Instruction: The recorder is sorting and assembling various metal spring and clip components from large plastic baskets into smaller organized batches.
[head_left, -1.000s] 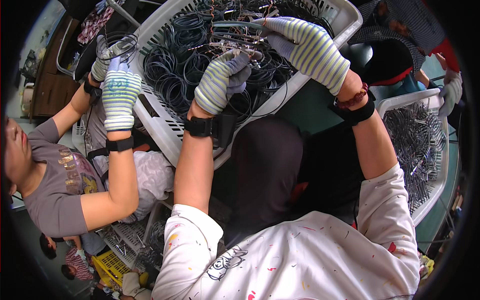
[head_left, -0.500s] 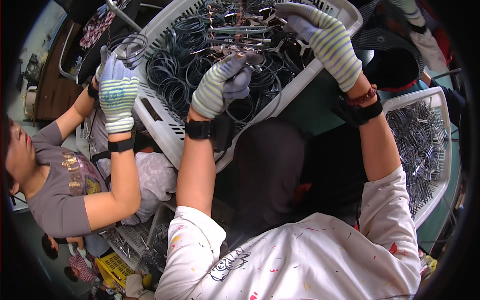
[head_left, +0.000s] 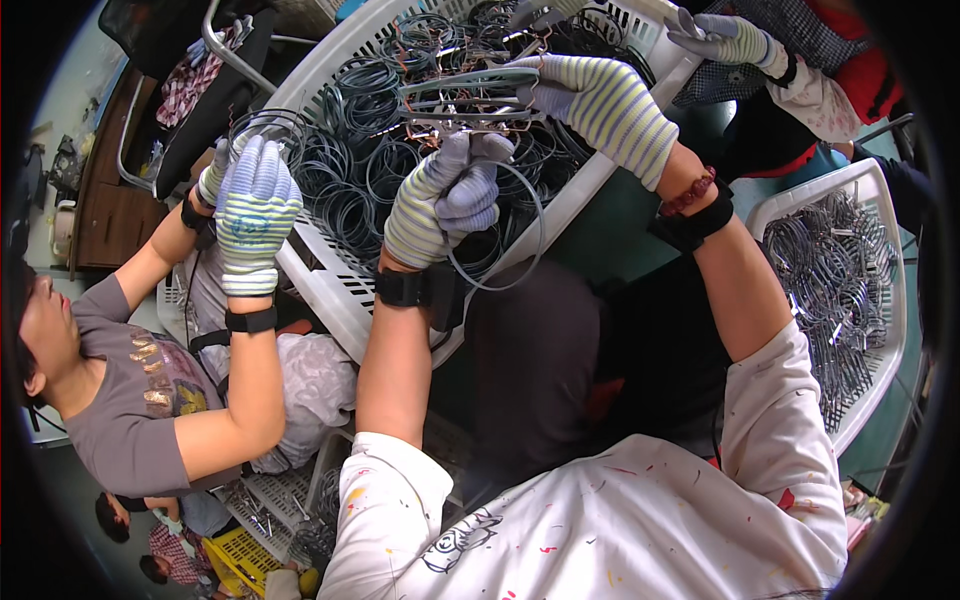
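Observation:
My left hand (head_left: 443, 200), in a striped knit glove, is closed, thumb and forefinger pinched below a bundle of grey wire and bare metal strips (head_left: 465, 103). A thin grey wire loop (head_left: 541, 225) hangs from this hand past the wrist. My right hand (head_left: 612, 108), gloved alike, closes its fingertips around the right end of the bundle. Its exact grip is partly hidden. Under both hands lies a large white plastic basket (head_left: 325, 275), filled with coiled grey wires (head_left: 375, 95) that have copper-coloured ends.
At left a co-worker's gloved hands (head_left: 250, 200) hold a wire coil (head_left: 268, 125). Another person's gloved hand (head_left: 730, 40) is over the basket's right corner. A second white basket (head_left: 885, 340) holds wire coils (head_left: 830, 290) at right. A chair (head_left: 190, 90) stands at upper left.
My right hand has come down and left from the basket's far side to the bundle's end. The bundle sits a little lower. Another person's gloved hand has come in at upper right.

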